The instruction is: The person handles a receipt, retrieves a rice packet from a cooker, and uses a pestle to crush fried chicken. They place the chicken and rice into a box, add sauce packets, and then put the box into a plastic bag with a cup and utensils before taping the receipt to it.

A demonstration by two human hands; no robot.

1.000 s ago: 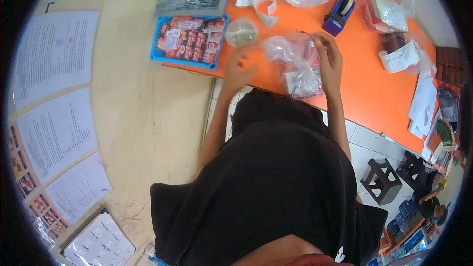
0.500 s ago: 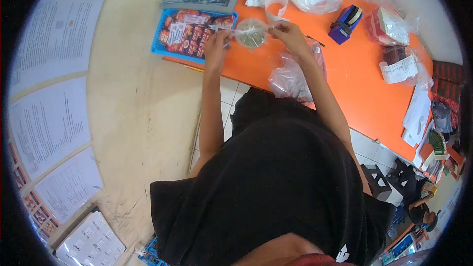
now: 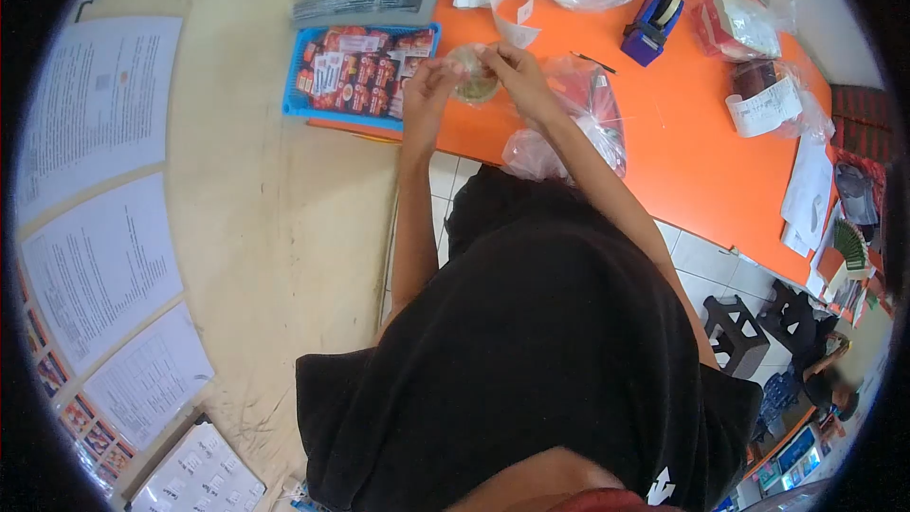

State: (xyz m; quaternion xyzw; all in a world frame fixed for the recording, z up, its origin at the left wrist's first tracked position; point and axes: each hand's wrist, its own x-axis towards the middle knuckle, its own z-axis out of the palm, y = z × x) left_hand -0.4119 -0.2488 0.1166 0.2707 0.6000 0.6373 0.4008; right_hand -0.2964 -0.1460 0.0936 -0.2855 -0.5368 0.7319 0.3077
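A round, clear plastic-wrapped bundle (image 3: 477,89) with greenish contents sits over the orange table, between my hands. My left hand (image 3: 431,93) pinches the thin plastic at its left side, close to the blue basket (image 3: 296,102). On the other side my right hand (image 3: 517,76) is closed on the plastic near the bundle's top. Whether the contents are in a cup or loose in a bag, I cannot tell. Below my right forearm lies a clear plastic bag (image 3: 536,154) with something red in it.
Red printed packets (image 3: 365,71) fill the basket. Behind stand a grey tray (image 3: 408,17) of plastic packaging and a curled paper strip (image 3: 512,14). A blue tape dispenser (image 3: 649,28), a pen (image 3: 594,63) and wrapped packages lie rightward. Another person (image 3: 829,389) is at far right.
My hands have come closer together over the bundle, where before they stretched the plastic out to both sides. The whole view has shifted slightly.
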